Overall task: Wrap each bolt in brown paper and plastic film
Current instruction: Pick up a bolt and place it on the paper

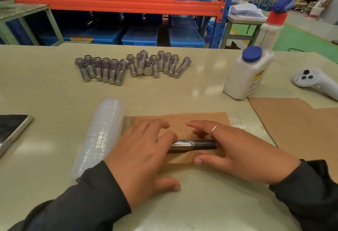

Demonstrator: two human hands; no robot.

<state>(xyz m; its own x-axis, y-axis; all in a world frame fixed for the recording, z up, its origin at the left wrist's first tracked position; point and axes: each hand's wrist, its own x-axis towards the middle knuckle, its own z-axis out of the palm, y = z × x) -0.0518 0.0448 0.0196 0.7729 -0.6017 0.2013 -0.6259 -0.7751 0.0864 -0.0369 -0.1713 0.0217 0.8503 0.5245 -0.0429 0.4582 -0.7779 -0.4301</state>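
One steel bolt [193,144] lies crosswise on a brown paper sheet [182,121], which rests on a stretch of clear plastic film [241,123]. My left hand [142,155] covers the bolt's head end, fingers curled over it. My right hand [236,150] holds the threaded end, thumb under the paper's near edge, which is lifted against the bolt. The film comes off a roll [99,137] lying just left of the paper. Several bare bolts [131,67] lie in a row at the far side of the table.
A white bottle with a blue cap [246,77] and a spray bottle [272,27] stand at the right. More brown paper sheets [296,121] lie beside a white controller [314,81]. A phone [11,130] lies at the left edge. Shelving with blue crates stands behind.
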